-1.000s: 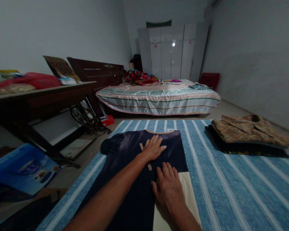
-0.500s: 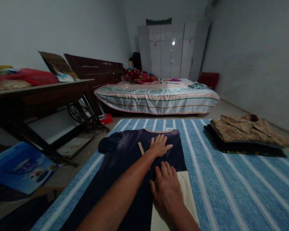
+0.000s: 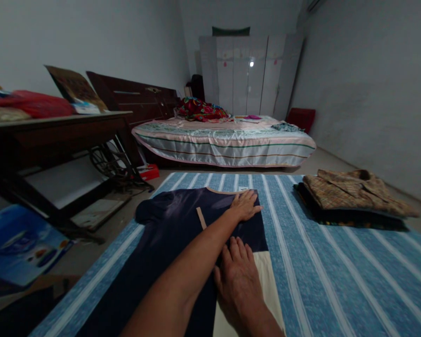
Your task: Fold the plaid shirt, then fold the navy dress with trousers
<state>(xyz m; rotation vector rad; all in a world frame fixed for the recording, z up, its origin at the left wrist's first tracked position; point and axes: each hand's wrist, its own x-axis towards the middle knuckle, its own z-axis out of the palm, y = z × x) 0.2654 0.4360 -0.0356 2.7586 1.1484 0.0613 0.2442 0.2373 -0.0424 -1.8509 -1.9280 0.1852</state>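
A dark navy shirt (image 3: 168, 234) with a tan neckline and a cream lower panel (image 3: 268, 278) lies spread on a blue-and-white striped cloth (image 3: 312, 285). One side of it appears folded over, so only the left sleeve shows. My left hand (image 3: 244, 206) rests flat on the upper right of the shirt, close to the neckline, fingers spread. Nearer to me, my right hand (image 3: 239, 276) lies palm down where the navy meets the cream, its fingers stretched out. Neither hand grips anything. A tan strip (image 3: 201, 218) runs down the shirt front, partly covered by my left forearm.
Folded clothes (image 3: 354, 194), a brown checked one on top, lie on the cloth at right. A treadle sewing table (image 3: 56, 122) stands at left, with a blue box (image 3: 24, 245) below. Beyond is a bed (image 3: 224, 147), and a wardrobe (image 3: 242, 77) stands at the back.
My left hand has slid right and slightly away across the shirt, toward its right edge near the neckline. My right hand stays about where it was. The view has shifted slightly.
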